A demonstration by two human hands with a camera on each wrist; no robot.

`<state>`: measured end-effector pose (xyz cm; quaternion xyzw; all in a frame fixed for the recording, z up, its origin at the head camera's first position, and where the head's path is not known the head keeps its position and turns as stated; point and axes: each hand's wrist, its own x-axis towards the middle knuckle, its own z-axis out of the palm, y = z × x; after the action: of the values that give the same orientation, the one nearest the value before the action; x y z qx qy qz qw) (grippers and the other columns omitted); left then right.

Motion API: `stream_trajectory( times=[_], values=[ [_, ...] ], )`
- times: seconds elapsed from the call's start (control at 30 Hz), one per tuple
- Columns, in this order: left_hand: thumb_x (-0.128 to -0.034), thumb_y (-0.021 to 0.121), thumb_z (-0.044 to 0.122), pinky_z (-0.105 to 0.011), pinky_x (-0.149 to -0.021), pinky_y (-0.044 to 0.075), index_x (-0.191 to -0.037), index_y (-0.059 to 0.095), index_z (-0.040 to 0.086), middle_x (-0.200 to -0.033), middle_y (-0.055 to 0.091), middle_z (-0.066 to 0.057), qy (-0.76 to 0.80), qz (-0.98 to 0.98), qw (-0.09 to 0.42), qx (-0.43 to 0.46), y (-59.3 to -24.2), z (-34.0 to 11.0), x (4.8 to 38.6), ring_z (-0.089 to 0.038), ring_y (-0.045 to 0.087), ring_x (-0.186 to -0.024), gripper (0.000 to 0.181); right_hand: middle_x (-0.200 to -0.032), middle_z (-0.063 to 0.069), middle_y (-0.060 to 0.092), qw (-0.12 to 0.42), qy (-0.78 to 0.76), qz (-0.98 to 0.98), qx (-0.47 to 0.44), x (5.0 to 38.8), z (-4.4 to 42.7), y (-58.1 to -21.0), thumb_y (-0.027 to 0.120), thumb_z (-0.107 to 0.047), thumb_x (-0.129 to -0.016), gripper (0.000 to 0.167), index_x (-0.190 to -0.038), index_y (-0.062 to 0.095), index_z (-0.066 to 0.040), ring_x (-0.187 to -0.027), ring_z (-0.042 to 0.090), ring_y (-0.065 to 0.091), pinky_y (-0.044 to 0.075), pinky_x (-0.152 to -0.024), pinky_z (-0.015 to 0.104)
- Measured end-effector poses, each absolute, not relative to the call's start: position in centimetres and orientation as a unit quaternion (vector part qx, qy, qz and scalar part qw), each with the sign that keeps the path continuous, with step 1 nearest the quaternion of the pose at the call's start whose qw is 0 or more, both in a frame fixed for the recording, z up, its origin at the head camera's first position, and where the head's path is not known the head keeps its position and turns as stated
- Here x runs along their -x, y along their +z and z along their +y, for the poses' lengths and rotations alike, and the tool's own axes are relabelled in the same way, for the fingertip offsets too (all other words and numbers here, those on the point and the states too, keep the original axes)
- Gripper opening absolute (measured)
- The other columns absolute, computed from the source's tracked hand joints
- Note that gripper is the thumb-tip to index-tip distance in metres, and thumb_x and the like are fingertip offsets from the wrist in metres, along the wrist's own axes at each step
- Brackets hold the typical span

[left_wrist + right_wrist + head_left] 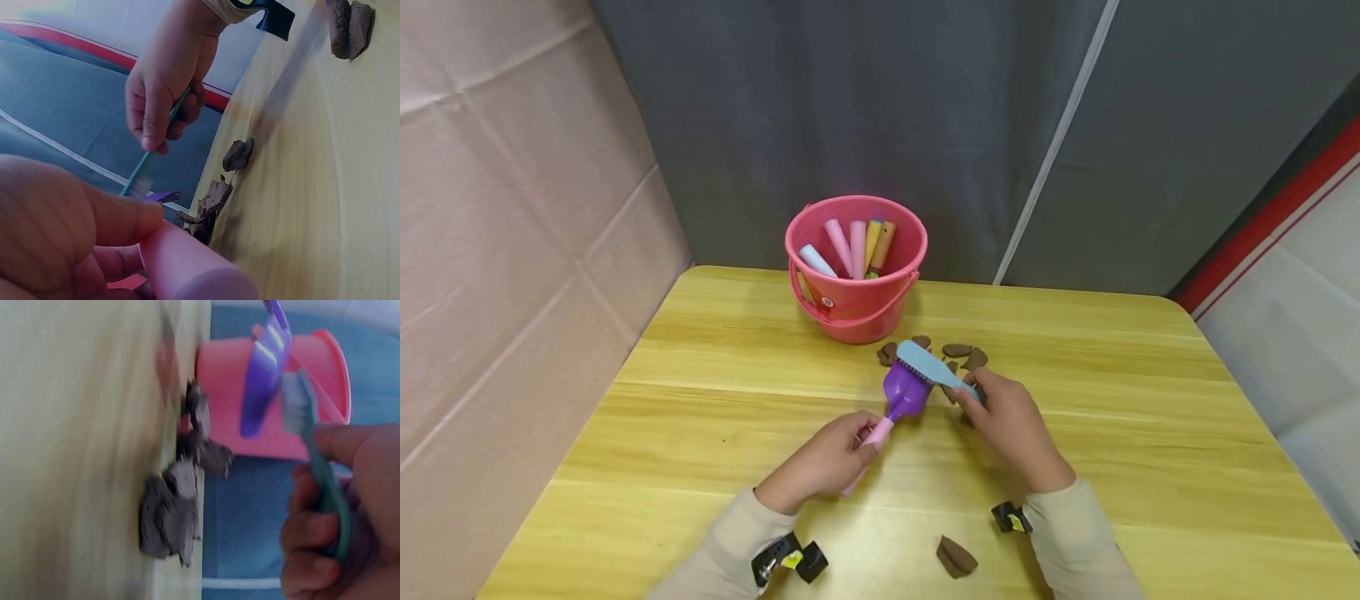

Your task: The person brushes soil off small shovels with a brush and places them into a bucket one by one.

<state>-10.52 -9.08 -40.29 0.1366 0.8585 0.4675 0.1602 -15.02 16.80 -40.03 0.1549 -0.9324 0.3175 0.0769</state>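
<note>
My left hand (pixel 827 457) grips the pink handle of a small toy shovel with a purple blade (pixel 906 398), held above the table. In my right hand (pixel 1013 421) is a light blue brush (pixel 927 365), pinched by its handle, the bristles facing the blade. The right wrist view has the bristles of the brush (pixel 299 403) right beside the purple blade (pixel 265 372); whether they touch I cannot tell. Several brown, clay-like pieces (pixel 975 359) lie on the table beyond and beside the shovel. Another brown piece (pixel 957 557) lies near the table's front.
A pink bucket (pixel 880 310) stands at the back of the wooden table (pixel 700 375), with several pink, white, yellow and brown handles poking up inside it. Behind the table hangs a dark grey curtain (pixel 850 108). A pale wall covering (pixel 512 208) is on the left.
</note>
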Motion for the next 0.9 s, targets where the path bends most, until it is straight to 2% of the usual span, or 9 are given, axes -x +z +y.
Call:
stream_trajectory(
  times=[0.2,0.47,0.6,0.7,0.8,0.9],
  values=[
    [-0.0979,0.057,0.005,-0.033,-0.066,0.051,-0.123,0.058,-0.004,-0.089,0.059,-0.006,0.468,0.856,0.166,-0.145,-40.7,-8.9,10.9,-0.017,0.056,-0.075,0.027,-0.062,-0.002,0.045,0.085,0.318,-0.937,-0.116,14.9,17.7,-39.7,0.068,-0.022,-0.095,0.016,-0.097,0.063,-0.007,-0.054,0.014,0.040,0.034,-0.051,0.030],
    [-0.0966,0.060,0.008,-0.032,-0.064,0.053,-0.124,0.058,-0.004,-0.093,0.060,-0.007,0.461,0.861,0.169,-0.133,-40.7,-8.3,11.8,-0.018,0.058,-0.076,0.030,-0.071,-0.009,0.049,0.074,0.284,-0.922,-0.252,13.8,16.1,-39.1,0.072,-0.022,-0.093,0.012,-0.091,0.063,-0.014,-0.063,0.009,0.045,0.039,-0.058,0.027],
    [-0.0960,0.059,0.005,-0.032,-0.060,0.054,-0.126,0.057,-0.005,-0.092,0.059,-0.008,0.471,0.855,0.175,-0.131,-40.2,-7.8,11.9,-0.018,0.058,-0.073,0.032,-0.069,-0.007,0.052,0.076,0.280,-0.934,-0.207,14.6,16.7,-39.0,0.071,-0.022,-0.093,0.012,-0.092,0.063,-0.014,-0.060,0.010,0.045,0.039,-0.056,0.029],
    [-0.0957,0.059,0.005,-0.032,-0.056,0.054,-0.124,0.058,-0.005,-0.092,0.058,-0.008,0.479,0.849,0.182,-0.124,-40.2,-7.8,11.9,-0.018,0.058,-0.070,0.030,-0.065,-0.003,0.052,0.084,0.281,-0.942,-0.160,15.6,18.0,-39.1,0.069,-0.021,-0.095,0.013,-0.096,0.064,-0.010,-0.056,0.013,0.043,0.037,-0.054,0.032],
    [-0.0959,0.059,0.006,-0.032,-0.058,0.054,-0.126,0.057,-0.005,-0.095,0.058,-0.009,0.495,0.841,0.186,-0.115,-40.5,-7.9,12.0,-0.019,0.059,-0.071,0.033,-0.065,-0.001,0.050,0.091,0.279,-0.947,-0.133,16.3,19.1,-38.9,0.069,-0.022,-0.095,0.016,-0.099,0.064,-0.007,-0.055,0.015,0.040,0.035,-0.052,0.032],
    [-0.0957,0.059,0.006,-0.034,-0.061,0.055,-0.126,0.056,-0.006,-0.096,0.058,-0.010,0.512,0.833,0.184,-0.106,-40.9,-8.0,12.1,-0.020,0.059,-0.073,0.033,-0.065,0.000,0.050,0.092,0.287,-0.943,-0.144,16.3,19.0,-38.4,0.069,-0.020,-0.095,0.014,-0.098,0.065,-0.007,-0.054,0.014,0.040,0.035,-0.051,0.031]
  ],
)
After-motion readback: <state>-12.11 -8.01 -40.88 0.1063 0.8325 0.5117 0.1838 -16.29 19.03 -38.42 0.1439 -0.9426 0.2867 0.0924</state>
